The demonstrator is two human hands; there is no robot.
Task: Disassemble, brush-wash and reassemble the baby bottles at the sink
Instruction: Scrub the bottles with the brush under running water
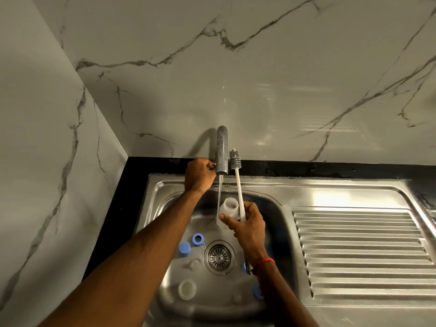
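My right hand [247, 223] grips a clear baby bottle body [227, 210], mouth up, together with a white bottle brush [238, 182] whose grey bristle head points up beside the tap. A thin stream of water runs from the grey tap spout [222, 149] down just left of the bottle. My left hand [199, 174] holds the tap's handle at the spout's left side. In the steel sink basin [271, 208] lie a blue ring [198, 239], a blue cap [184, 249], a clear teat [192, 264], a second clear bottle [187, 289] and further blue pieces partly hidden by my right forearm.
The drain strainer [219, 257] sits mid-basin. A ribbed steel draining board [361, 251] extends to the right. A black counter edge [132, 185] frames the sink, with marble-look walls behind and to the left.
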